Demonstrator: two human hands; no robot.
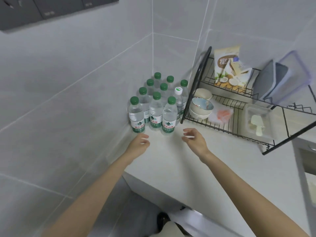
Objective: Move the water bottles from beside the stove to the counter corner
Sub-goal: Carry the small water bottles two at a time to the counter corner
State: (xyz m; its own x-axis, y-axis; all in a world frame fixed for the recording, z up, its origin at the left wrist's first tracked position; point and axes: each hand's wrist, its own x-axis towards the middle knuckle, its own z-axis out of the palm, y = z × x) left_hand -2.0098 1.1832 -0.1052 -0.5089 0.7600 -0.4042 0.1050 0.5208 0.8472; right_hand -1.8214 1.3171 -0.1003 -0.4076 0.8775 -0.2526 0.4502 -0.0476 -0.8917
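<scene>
Several clear water bottles (156,108) with green caps and green labels stand upright in a tight cluster in the counter corner, against the tiled walls. One bottle (178,100) at the cluster's right has a white cap. My left hand (139,144) hovers just in front of the nearest left bottle (136,115), fingers loosely curled and holding nothing. My right hand (194,140) is a little to the right of the front bottle (169,117), fingers apart and empty. Neither hand touches a bottle.
A black wire dish rack (227,127) stands right of the bottles, holding stacked bowls (201,106), a plastic container (258,120), a snack bag (227,69) and lids. The white counter (188,168) runs toward me; a sink edge (306,161) shows at far right.
</scene>
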